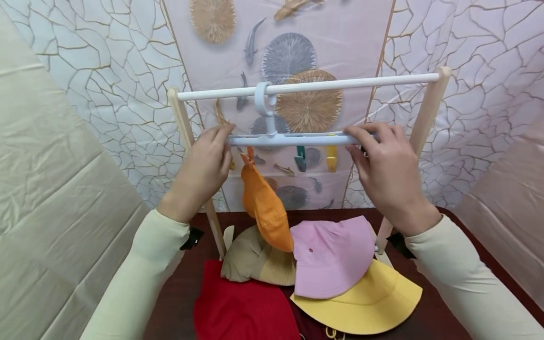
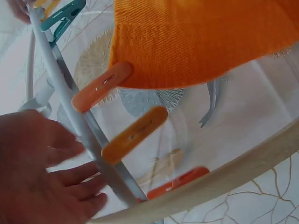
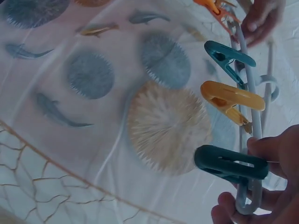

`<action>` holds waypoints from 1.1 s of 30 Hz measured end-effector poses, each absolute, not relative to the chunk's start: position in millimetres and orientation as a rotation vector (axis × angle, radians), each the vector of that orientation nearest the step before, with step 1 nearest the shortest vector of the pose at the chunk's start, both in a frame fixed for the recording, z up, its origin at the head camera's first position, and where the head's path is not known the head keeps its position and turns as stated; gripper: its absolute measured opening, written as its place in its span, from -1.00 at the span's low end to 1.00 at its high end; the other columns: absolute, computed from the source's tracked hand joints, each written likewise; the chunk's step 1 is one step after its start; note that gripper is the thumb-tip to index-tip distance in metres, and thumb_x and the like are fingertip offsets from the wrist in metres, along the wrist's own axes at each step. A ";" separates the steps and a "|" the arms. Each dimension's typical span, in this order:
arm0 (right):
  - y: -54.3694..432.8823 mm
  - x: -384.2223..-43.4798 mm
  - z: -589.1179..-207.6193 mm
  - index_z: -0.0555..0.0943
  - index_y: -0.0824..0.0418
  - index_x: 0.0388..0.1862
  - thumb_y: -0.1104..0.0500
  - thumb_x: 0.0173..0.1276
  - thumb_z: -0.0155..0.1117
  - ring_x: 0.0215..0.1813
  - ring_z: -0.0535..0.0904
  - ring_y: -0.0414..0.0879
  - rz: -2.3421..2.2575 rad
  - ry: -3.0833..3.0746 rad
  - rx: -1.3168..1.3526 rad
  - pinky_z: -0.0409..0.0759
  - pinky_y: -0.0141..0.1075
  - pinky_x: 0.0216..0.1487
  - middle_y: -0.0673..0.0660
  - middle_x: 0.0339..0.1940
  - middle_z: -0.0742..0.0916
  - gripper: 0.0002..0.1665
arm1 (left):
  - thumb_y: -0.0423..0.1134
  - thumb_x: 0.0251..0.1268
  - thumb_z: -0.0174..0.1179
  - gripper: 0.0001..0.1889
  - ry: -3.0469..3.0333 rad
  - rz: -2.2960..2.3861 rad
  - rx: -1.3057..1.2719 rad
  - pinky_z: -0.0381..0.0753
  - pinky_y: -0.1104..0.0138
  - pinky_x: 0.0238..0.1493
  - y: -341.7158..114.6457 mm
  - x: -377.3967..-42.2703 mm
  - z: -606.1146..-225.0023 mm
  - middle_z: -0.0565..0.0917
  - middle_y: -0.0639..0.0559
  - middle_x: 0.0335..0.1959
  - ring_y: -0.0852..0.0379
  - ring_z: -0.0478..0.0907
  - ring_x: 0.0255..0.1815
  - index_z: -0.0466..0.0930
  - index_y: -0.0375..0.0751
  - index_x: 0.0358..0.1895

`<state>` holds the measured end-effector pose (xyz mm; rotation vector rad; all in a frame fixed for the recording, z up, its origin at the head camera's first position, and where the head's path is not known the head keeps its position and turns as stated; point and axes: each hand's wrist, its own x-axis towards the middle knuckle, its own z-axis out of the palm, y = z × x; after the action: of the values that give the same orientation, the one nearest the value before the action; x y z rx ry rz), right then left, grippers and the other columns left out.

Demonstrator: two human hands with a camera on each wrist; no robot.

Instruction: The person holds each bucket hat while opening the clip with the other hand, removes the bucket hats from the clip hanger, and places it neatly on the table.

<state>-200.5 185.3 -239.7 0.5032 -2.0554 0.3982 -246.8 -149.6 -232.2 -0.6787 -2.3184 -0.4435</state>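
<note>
A pale blue clip hanger (image 1: 297, 139) hangs by its hook (image 1: 261, 99) from the white rod of a wooden rack. My left hand (image 1: 201, 167) is at the bar's left end, thumb and fingertips around it. At the right end, my right hand (image 1: 388, 167) pinches the bar between thumb and fingers. An orange cap (image 1: 265, 205) dangles from an orange clip (image 2: 103, 86) left of the hook. Other clips hang along the bar: a yellow one (image 3: 231, 98), a teal one (image 3: 229, 60), a dark green one (image 3: 231, 163) beside my right hand, and a red one (image 2: 177, 182).
Below the hanger lie a beige cap (image 1: 246, 255), a pink bucket hat (image 1: 333, 257), a yellow hat (image 1: 374, 300) and a red hat (image 1: 242, 307), overlapping on the dark table (image 1: 170, 288). The rack's wooden posts (image 1: 429, 113) stand on both sides, a patterned cloth (image 1: 335, 28) behind.
</note>
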 end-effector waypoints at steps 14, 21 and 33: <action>208.2 -224.4 -238.8 0.62 0.25 0.33 0.33 0.58 0.20 0.33 0.42 0.37 0.231 -2.191 0.352 0.38 0.30 0.05 0.43 0.24 0.60 -0.61 | -0.38 0.66 0.06 -0.59 -2.422 -0.263 -0.677 0.36 -0.27 0.43 -147.8 -233.3 -225.5 0.63 -0.23 0.18 -0.32 0.56 0.24 0.55 -0.10 0.44; 198.7 -221.1 -237.6 0.47 0.21 0.51 0.24 0.61 0.07 0.56 0.30 0.37 0.211 -2.247 0.466 0.18 0.43 0.45 0.41 0.41 0.54 -0.47 | -0.37 0.65 0.08 -0.60 -2.480 -0.489 -0.849 0.55 0.07 -0.12 -139.0 -227.9 -225.5 0.65 -0.19 0.08 -0.13 0.57 -0.14 0.57 -0.23 0.43; 182.6 -227.5 -240.5 0.55 0.14 0.41 0.23 0.57 0.12 0.43 0.39 0.39 0.194 -2.209 0.566 0.28 0.43 0.33 0.39 0.33 0.59 -0.54 | -0.30 0.66 0.11 -0.61 -2.475 -0.608 -0.897 0.60 0.15 -0.11 -108.8 -205.5 -226.4 0.68 -0.12 -0.02 -0.04 0.57 -0.17 0.58 -0.22 0.42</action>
<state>-227.5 182.6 -240.5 0.5662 -2.2091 0.1940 -205.5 -108.8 -226.4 -0.8965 -2.4750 -0.6083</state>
